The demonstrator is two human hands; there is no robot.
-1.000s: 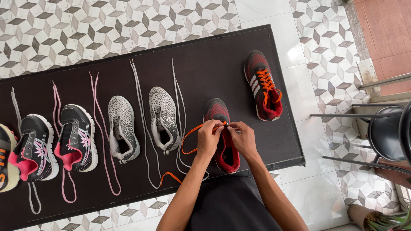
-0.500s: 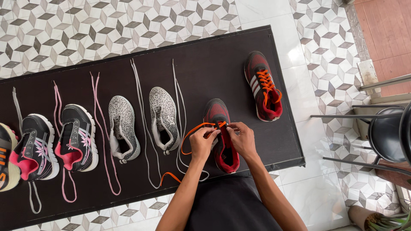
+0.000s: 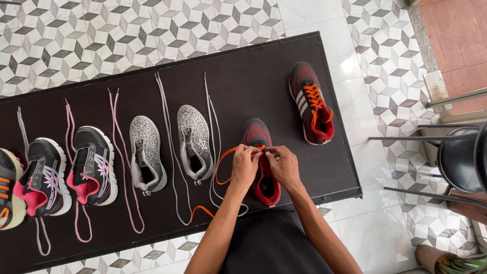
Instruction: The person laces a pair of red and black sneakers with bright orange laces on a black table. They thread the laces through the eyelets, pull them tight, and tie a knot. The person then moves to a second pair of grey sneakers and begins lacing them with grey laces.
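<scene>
Our left hand (image 3: 245, 165) and right hand (image 3: 282, 163) meet over the red shoe (image 3: 262, 162) at the counter's (image 3: 253, 86) near edge, both pinching its orange lace (image 3: 223, 165); grey shoes (image 3: 170, 147) just left.

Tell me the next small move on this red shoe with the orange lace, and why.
Probably draw the slack through. Both hands, left hand and right hand, pinch the orange lace at the upper eyelets of the red shoe, while a loose loop hangs to its left and a tail lies near the black table's front edge.
</scene>
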